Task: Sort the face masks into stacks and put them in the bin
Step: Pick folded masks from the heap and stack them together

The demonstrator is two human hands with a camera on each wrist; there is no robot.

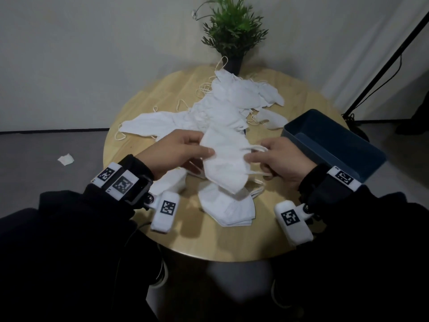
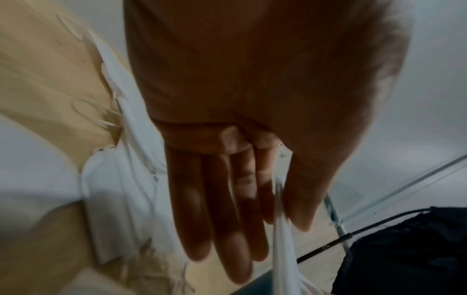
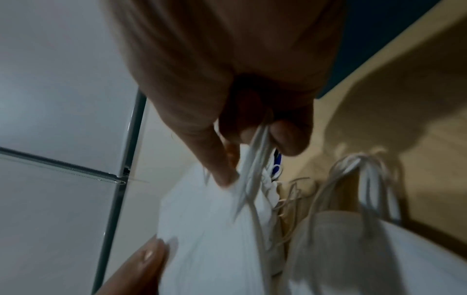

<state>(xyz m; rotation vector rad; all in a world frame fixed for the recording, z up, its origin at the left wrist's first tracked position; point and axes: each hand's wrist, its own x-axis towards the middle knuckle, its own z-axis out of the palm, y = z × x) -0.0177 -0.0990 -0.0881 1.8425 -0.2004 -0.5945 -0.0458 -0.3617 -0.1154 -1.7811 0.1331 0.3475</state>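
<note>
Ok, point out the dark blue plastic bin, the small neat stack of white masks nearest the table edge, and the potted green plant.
dark blue plastic bin [image 1: 301, 133], head view, near rim.
small neat stack of white masks [image 1: 228, 211], head view, top mask.
potted green plant [image 1: 233, 29], head view, leaves.

Round wooden table [image 1: 222, 240]; potted green plant [image 1: 233, 31] at its far edge; crumpled white scrap [image 1: 66, 159] on grey floor.

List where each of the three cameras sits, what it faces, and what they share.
Head: worn high, facing down at the round table; both forearms, left hand and right hand show.
Left wrist: along the left palm toward its fingers.
Right wrist: along the right hand toward its fingertips.
Shared: the held mask.
</note>
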